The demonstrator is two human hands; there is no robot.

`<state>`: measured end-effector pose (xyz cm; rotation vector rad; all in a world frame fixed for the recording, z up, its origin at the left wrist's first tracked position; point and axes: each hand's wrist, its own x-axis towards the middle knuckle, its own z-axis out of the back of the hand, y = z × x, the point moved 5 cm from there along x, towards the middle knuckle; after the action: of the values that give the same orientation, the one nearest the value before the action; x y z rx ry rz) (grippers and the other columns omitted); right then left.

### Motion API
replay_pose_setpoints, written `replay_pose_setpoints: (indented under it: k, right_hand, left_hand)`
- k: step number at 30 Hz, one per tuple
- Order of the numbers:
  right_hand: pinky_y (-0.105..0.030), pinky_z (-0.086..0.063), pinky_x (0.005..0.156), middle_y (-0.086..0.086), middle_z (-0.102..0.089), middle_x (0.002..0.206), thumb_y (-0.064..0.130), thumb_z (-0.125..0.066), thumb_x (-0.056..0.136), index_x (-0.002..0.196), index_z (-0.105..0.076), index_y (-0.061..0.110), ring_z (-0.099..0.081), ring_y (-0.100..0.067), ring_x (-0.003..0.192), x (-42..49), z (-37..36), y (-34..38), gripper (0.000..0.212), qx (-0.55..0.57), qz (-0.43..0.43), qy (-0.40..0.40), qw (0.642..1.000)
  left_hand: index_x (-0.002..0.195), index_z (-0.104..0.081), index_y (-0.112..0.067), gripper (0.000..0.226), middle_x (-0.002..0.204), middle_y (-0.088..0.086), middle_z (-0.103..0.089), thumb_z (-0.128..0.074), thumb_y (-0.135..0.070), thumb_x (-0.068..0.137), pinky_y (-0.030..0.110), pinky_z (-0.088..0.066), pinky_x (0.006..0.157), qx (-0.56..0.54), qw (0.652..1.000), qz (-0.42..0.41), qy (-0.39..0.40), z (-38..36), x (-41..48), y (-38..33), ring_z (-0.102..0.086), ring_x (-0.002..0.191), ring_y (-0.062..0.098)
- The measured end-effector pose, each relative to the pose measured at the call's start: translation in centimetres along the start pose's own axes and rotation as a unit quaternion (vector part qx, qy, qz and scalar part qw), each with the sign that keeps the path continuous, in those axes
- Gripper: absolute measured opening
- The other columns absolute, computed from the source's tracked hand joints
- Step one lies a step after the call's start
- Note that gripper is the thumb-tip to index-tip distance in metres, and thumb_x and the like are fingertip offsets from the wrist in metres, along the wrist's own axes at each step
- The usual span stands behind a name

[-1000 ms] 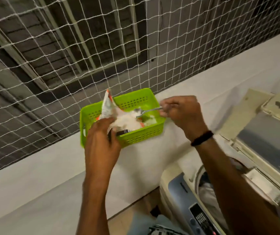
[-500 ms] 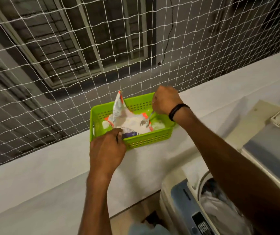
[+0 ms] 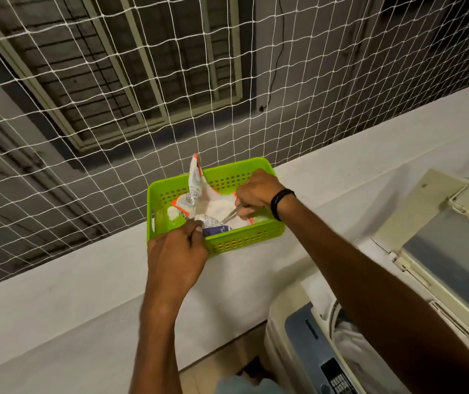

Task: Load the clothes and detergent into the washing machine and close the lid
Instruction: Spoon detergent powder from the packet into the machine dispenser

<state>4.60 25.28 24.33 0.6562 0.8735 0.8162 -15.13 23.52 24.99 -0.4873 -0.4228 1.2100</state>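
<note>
Right hand (image 3: 256, 191) sunk into detergent packet (image 3: 214, 207), pinching spoon (image 3: 231, 214), left hand (image 3: 176, 257) pinching packet's near edge

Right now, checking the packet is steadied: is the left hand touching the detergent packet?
Touching. The head view shows the left hand pinching the near edge of the detergent packet inside the green basket.

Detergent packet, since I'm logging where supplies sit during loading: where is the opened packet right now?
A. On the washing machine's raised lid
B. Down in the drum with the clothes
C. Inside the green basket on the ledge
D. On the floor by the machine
C: the detergent packet lies open inside the green basket on the white ledge, with the left hand pinching its near edge and the right hand dipping a spoon into it.
</note>
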Motion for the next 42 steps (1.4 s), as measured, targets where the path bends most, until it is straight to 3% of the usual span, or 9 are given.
replay_pose_setpoints:
  k: [4,7,11,17,21,26,31,36,42]
  right_hand:
    - [-0.033,-0.055,0.055,-0.011,-0.065,0.060,0.006,-0.054,0.071,0.072,-0.063,-0.002,-0.061,-0.026,0.057,0.1,0.9,-0.2,0.013,0.045,0.003,-0.077,0.996]
    - [-0.014,-0.044,0.056,0.010,-0.054,0.035,0.016,-0.056,0.075,0.074,-0.071,0.006,-0.055,-0.003,0.058,-0.7,2.9,-0.2,0.018,-0.034,0.023,-0.155,0.987]
    - [-0.022,-0.047,0.069,0.004,-0.067,0.056,0.020,-0.059,0.076,0.076,-0.073,0.007,-0.059,-0.010,0.071,-1.3,4.5,-0.8,0.019,-0.040,0.034,-0.201,0.978]
    - [-0.034,-0.059,0.078,-0.004,-0.071,0.056,0.013,-0.059,0.067,0.075,-0.074,0.001,-0.073,-0.019,0.069,-0.8,4.7,-2.3,0.020,0.105,0.019,-0.149,0.983]
    - [-0.028,-0.060,0.060,-0.019,-0.070,0.079,-0.011,-0.057,0.078,0.075,-0.068,-0.008,-0.072,-0.028,0.062,-2.0,5.0,-2.8,0.012,0.255,0.010,-0.098,0.962]
    - [-0.052,-0.051,0.096,-0.025,-0.066,0.085,-0.021,-0.045,0.079,0.089,-0.063,-0.021,-0.071,-0.039,0.075,-2.9,5.8,-3.9,0.021,0.317,0.006,-0.074,0.945]
    - [-0.030,-0.061,0.072,-0.022,-0.066,0.080,-0.022,-0.043,0.082,0.095,-0.063,-0.021,-0.070,-0.029,0.065,-4.9,6.9,-4.8,0.024,0.377,0.016,-0.066,0.924]
    - [-0.024,-0.061,0.062,-0.021,-0.066,0.076,-0.023,-0.044,0.080,0.086,-0.065,-0.018,-0.071,-0.026,0.060,-6.7,8.9,-6.8,0.023,0.403,0.031,-0.104,0.909]
    - [-0.026,-0.061,0.066,-0.022,-0.068,0.084,-0.020,-0.050,0.082,0.087,-0.065,-0.020,-0.071,-0.030,0.069,-9.9,12.5,-11.0,0.016,0.421,0.041,-0.172,0.890]
  left_hand:
    - [0.111,-0.072,-0.027,0.031,0.109,0.012,-0.072,-0.044,-0.029,0.098,0.030,-0.042,0.091,-0.001,1.000,-0.005,-0.005,0.0,0.1,0.2,-0.059,0.108,0.034]
    - [0.106,-0.073,-0.024,0.032,0.103,0.014,-0.072,-0.043,-0.029,0.094,0.030,-0.043,0.085,0.009,1.000,-0.004,-0.015,-0.1,0.1,0.0,-0.061,0.101,0.035]
    - [0.103,-0.075,-0.017,0.028,0.103,0.018,-0.072,-0.048,-0.021,0.096,0.031,-0.044,0.088,-0.003,1.000,0.019,-0.022,0.0,0.1,-0.4,-0.060,0.101,0.038]
    - [0.107,-0.073,-0.017,0.028,0.105,0.018,-0.071,-0.047,-0.020,0.097,0.032,-0.042,0.091,-0.008,0.999,0.031,-0.017,0.0,0.1,-0.7,-0.060,0.104,0.038]
    - [0.122,-0.067,-0.022,0.031,0.113,0.015,-0.070,-0.047,-0.023,0.098,0.034,-0.044,0.091,-0.033,0.998,0.038,-0.047,0.0,0.2,-0.4,-0.059,0.106,0.037]
    - [0.124,-0.066,-0.024,0.035,0.093,0.014,-0.071,-0.049,-0.014,0.095,0.028,-0.037,0.070,-0.097,0.986,0.031,-0.134,0.6,0.1,-0.9,-0.058,0.078,0.032]
    - [0.127,-0.063,-0.026,0.037,0.089,0.002,-0.069,-0.052,-0.017,0.094,0.024,-0.037,0.066,-0.179,0.962,0.018,-0.207,0.7,-0.3,-2.1,-0.051,0.059,0.014]
    - [0.122,-0.065,-0.024,0.035,0.117,-0.008,-0.068,-0.053,-0.016,0.090,0.022,-0.046,0.088,-0.285,0.933,-0.035,-0.219,-0.7,0.0,-3.8,-0.063,0.105,0.012]
    - [0.116,-0.067,-0.023,0.031,0.115,-0.005,-0.068,-0.054,-0.013,0.089,0.014,-0.046,0.086,-0.335,0.921,-0.086,-0.176,-3.7,-0.3,-7.5,-0.061,0.100,0.006]
